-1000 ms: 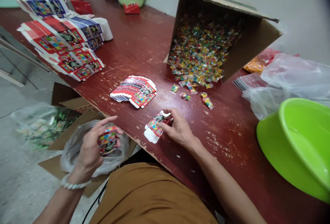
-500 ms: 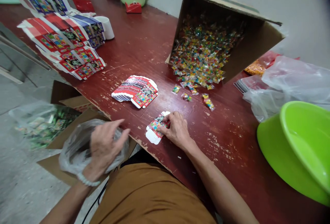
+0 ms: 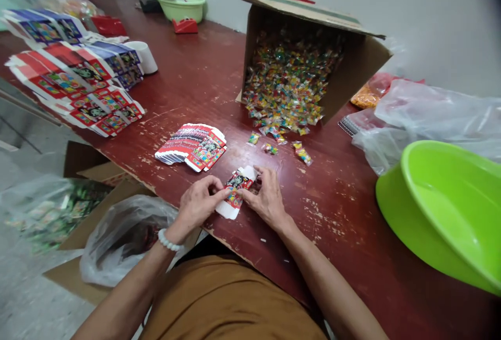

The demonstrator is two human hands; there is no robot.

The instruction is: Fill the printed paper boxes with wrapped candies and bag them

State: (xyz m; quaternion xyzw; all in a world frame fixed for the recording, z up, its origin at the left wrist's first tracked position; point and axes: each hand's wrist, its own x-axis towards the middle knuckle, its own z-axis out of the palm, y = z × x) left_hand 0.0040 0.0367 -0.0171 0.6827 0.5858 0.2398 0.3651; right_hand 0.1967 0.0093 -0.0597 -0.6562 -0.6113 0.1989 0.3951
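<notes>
Far left, on the floor: clear plastic bag (image 3: 50,209) of green-printed packets, contents blurred. Next to it a white plastic bag (image 3: 121,241) on flattened cardboard (image 3: 97,199), dark contents hard to make out.

On the table (image 3: 195,69), left side: rows of part-folded red and blue printed cartons (image 3: 74,84), white mug (image 3: 144,57) at their far end. Flat stack of red carton blanks (image 3: 190,147) nearer the middle.

Left hand (image 3: 199,204), beaded bracelet (image 3: 168,241) on the wrist: fingertips closed on the near side of a printed carton (image 3: 235,199). Carton lies at the table edge, long axis tilted, white end toward the person at lower left, other end up-right. Right hand (image 3: 266,199): grip closed over the upper right end. Fingers hide the middle; fold state can't be told.

Beyond: a few loose wrapped candies (image 3: 270,148), then tipped cardboard box (image 3: 258,32) spilling candies (image 3: 291,82).

Far right: clear plastic bag (image 3: 426,121), tilted green basin (image 3: 446,209).
</notes>
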